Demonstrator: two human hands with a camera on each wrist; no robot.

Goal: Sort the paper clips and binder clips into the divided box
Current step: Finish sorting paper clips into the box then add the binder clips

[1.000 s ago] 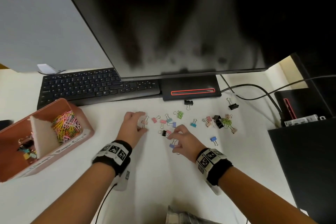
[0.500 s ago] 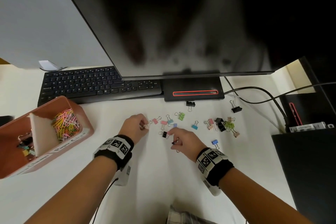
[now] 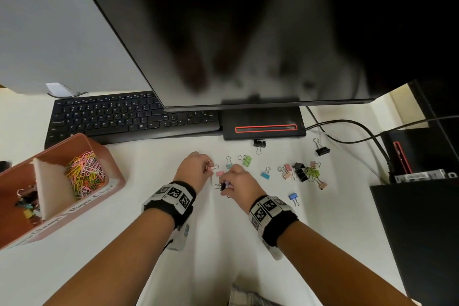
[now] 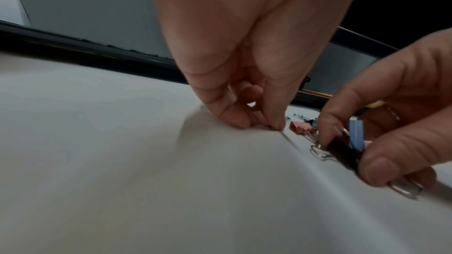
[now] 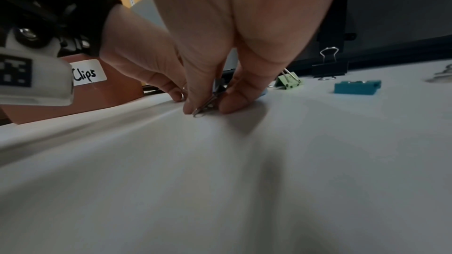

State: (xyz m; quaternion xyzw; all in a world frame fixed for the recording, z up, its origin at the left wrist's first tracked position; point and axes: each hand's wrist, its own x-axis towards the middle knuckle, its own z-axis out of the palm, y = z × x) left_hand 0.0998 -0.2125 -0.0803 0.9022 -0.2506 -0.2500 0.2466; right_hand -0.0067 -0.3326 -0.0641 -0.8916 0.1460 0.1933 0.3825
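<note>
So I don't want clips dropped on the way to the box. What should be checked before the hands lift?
1. Right hand pinches black binder clip: ok.
2. Left hand has a clip: cannot tell, fingertips hide it.
3. Divided box open on top: ok.
4. Binder clip section has room: ok.
5. Desk between hands and box free: ok.

A white label (image 5: 89, 73) on the box (image 5: 80, 96) reads "Clips" (handwritten).
</note>
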